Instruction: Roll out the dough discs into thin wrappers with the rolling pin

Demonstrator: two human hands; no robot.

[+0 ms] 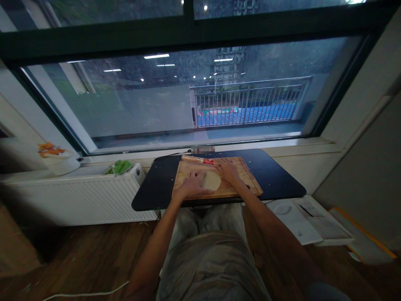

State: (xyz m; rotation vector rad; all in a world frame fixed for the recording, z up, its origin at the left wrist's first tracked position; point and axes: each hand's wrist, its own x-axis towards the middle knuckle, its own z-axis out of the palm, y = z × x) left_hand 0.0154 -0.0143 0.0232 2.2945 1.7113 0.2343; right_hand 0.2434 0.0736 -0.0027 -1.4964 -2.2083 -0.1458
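Observation:
A round, flat disc of pale dough (212, 181) lies on a wooden cutting board (184, 167). My left hand (192, 186) grips its left edge, thumb along the near side and fingers at the far side. Behind the dough, a light wooden rolling pin (196, 159) with a red printed label at its right end lies across the back of the board. My right hand (230, 171) is open, palm down over the right half of the board, its outstretched fingertips by the labelled end of the pin. Whether they touch the pin is hard to see.
The board rests on a small dark table (275, 179) dotted with pale crumbs, below a wide window (140, 104). A white radiator (94, 200) stands at left, bearing a green bag (121, 167) and a white container (61, 164). A white box (313, 221) sits low at right.

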